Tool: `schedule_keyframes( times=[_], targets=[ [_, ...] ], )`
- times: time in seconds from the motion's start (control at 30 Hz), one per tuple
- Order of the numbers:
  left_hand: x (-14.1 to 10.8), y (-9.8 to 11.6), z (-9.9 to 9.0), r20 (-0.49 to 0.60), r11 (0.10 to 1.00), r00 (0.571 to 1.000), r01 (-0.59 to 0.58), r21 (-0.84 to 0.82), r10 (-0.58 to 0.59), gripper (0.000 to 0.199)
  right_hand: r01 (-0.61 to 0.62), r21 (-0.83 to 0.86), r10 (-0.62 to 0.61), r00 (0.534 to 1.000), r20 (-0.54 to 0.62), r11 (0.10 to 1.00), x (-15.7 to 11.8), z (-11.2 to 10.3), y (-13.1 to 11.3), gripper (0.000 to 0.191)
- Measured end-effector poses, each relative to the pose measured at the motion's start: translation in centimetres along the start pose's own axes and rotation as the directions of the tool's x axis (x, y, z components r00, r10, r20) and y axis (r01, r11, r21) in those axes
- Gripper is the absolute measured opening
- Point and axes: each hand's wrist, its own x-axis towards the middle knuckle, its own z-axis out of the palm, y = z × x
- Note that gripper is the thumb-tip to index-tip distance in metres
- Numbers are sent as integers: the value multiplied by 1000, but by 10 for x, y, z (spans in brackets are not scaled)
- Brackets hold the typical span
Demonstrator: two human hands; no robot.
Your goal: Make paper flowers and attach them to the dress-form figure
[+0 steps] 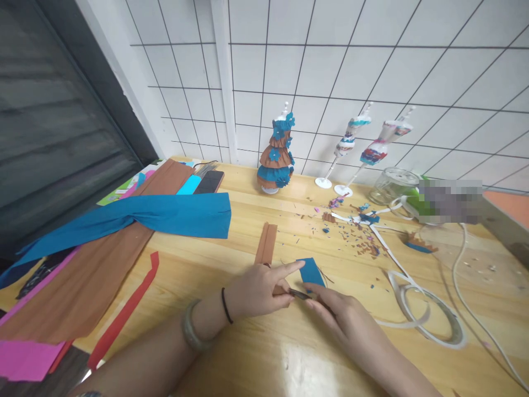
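My left hand (264,289) reaches in from the left, index finger stretched out over a small blue crepe paper piece (312,271). Its thumb and other fingers pinch one end of a small dark slender piece (300,294); what kind of thing it is, I cannot make out. On the other end of that piece, the thumb and fingers of my right hand (345,315) are closed. The blue piece lies just beyond the fingertips, with thin brown strands along its right edge. A folded brown paper strip (266,242) rests beyond my left hand, partly hidden by it.
Long blue crepe paper (185,215) and brown crepe paper (82,281) lie left, near a red strip (128,309). A dress form in ruffled paper (276,157) stands by the wall, with two taped forms (349,138) right of it. Paper scraps (363,242) and white tape (454,331) lie right.
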Motion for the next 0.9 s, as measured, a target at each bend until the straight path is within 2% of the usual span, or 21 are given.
schedule_keyframes(
  times=[0.23,0.33,0.43,0.5,0.57,0.63,0.73,0.83,0.9],
  targets=[
    [0,2,0,10,997,999,43,-59,-42,74,-68,43,68,998,1,997,-2,1,6,47],
    [0,2,-2,12,989,995,95,-112,-94,77,-105,64,110,990,-84,992,-1,0,12,46],
    [0,3,-4,-8,967,988,150,-204,-155,77,-121,153,146,975,-165,981,0,1,16,41],
    [-1,4,-4,-26,932,978,190,-309,-208,70,-122,264,172,969,-176,957,1,2,17,40],
    [0,4,-3,-50,878,965,213,-429,-258,53,-127,388,219,955,-202,913,1,4,15,39],
    [0,4,0,-66,818,959,197,-540,-274,30,-129,500,282,928,-243,856,1,8,12,40],
    [2,5,5,-91,732,966,120,-671,-243,17,-79,624,323,902,-288,778,1,15,5,45],
    [4,5,6,-164,730,966,35,-683,-200,12,-36,678,315,903,-292,734,0,23,-2,49],
    [4,7,7,-173,744,965,30,-668,-195,10,-18,681,297,908,-296,732,-1,27,-5,50]
  ],
)
